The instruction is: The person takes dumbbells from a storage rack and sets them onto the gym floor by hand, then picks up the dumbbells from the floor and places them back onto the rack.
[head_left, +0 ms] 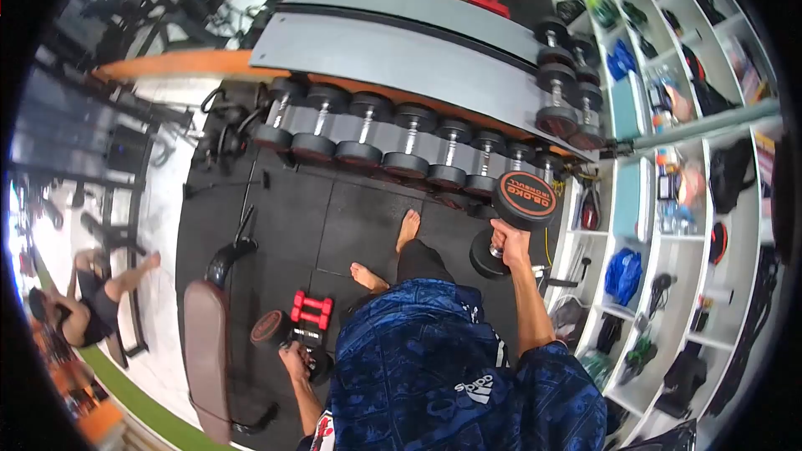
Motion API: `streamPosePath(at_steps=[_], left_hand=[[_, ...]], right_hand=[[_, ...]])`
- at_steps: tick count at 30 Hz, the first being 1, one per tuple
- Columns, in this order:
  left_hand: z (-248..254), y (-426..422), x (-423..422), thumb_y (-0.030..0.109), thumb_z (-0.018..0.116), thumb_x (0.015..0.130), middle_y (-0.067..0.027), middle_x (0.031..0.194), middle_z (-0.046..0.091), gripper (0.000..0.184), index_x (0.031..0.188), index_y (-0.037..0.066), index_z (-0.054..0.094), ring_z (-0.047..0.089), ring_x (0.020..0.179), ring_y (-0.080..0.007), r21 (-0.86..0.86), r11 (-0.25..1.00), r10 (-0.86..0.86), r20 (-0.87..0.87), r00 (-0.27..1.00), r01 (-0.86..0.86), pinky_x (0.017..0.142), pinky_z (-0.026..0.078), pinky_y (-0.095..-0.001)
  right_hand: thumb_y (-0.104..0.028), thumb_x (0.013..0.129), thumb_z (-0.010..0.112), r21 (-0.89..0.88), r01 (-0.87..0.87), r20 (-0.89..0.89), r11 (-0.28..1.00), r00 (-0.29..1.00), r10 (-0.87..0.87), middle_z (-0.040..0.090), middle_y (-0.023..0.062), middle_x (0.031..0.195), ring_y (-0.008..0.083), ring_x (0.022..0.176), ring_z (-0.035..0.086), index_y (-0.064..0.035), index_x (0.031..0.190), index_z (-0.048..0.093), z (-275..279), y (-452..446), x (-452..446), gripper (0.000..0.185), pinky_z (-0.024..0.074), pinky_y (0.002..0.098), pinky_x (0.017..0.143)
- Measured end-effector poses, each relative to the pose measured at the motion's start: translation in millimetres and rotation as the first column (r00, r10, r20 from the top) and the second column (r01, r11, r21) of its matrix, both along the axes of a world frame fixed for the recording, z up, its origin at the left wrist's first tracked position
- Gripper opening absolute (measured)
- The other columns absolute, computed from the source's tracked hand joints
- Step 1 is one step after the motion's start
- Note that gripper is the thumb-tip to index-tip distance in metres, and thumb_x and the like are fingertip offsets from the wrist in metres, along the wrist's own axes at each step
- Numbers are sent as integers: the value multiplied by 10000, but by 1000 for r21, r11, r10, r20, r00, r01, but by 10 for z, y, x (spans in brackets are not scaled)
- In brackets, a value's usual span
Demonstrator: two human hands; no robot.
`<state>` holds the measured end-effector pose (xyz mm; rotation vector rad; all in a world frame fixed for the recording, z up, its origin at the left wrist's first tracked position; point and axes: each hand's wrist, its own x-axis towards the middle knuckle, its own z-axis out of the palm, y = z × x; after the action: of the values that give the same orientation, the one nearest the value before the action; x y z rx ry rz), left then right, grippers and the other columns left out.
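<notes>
My right hand (511, 244) is wrapped round the handle of a black dumbbell (525, 200), held out to the right. Its near head bears orange lettering, upside down to me, that seems to read IRONBULL; the other head is partly behind the hand. On the left, lower down, my left hand (295, 361) grips a second black dumbbell (271, 329) with an orange-ringed head. Just beyond that hand, small red dumbbells (312, 310) lie on the dark floor, with a small metal-handled weight (307, 336) close by. My fingers hide most of both gripped handles.
Ahead, a rack (401, 42) carries a row of black dumbbells (365, 129). A padded brown bench (205, 351) stands to my left. White shelves (668, 284) with bags and gear line the right. A seated person (92, 301) is at far left; my bare feet (408, 228) are on the mat.
</notes>
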<state>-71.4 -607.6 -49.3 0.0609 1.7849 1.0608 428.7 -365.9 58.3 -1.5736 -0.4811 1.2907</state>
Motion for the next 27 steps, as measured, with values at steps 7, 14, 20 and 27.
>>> streamPosePath(at_steps=[7,14,20,27], left_hand=[[-26,637,497,80,513,793,13,482,369,169,643,79,435,353,365,-104,-39,997,-61,6,998,61,348,307,-259],[33,1419,1239,76,502,817,27,473,339,216,622,97,414,332,368,-87,-6,999,38,-18,999,-38,350,271,-247],[310,2049,1946,35,513,802,37,472,344,244,605,123,399,313,358,-70,-4,1000,1,-67,998,-1,340,235,-240],[208,2402,2344,45,515,803,33,475,383,187,645,104,435,363,353,-79,-79,991,-111,-62,992,106,327,296,-244]], right_hand=[[8,766,656,31,102,36,994,994,-103,407,-10,458,102,351,366,-81,558,461,-220,667,739,298,277,269,362],[-40,775,626,59,35,-13,998,999,-35,361,-31,487,82,366,335,-94,656,436,-256,1960,1461,230,275,250,368],[-57,755,629,34,47,-41,998,998,-46,361,-25,489,89,372,333,-81,650,448,-499,3006,1950,211,279,266,361],[-73,747,618,-93,29,-99,995,994,-39,360,-14,476,106,366,343,-90,635,444,-1011,3800,2417,208,298,295,354]])
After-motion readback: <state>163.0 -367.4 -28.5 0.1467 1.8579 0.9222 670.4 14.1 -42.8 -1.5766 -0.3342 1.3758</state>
